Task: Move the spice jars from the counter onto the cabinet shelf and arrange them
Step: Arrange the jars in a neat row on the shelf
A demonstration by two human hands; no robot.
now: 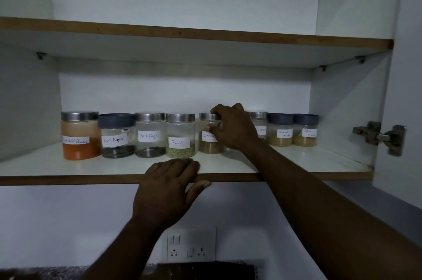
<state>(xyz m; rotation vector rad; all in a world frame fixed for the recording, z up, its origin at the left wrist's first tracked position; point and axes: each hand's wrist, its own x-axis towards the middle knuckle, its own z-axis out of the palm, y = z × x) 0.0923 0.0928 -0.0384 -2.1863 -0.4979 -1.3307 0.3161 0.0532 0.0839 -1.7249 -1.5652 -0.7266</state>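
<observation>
Fennel jar (180, 135) on lower shelf (296, 163), mid-row. To its left: two Black Pepper jars (150, 134), chilli powder jar (80, 135). To its right: cinnamon jar (209, 133), three more jars.

Only one view is given, taken from the head of the person and directed forward and slightly upward into an open cabinet. The lower shelf (228, 166) is seen close, at about eye level, its front edge crossing the frame below the middle. Above that shelf a second board is seen from beneath; below it, a wall socket (191, 244) is included.
</observation>
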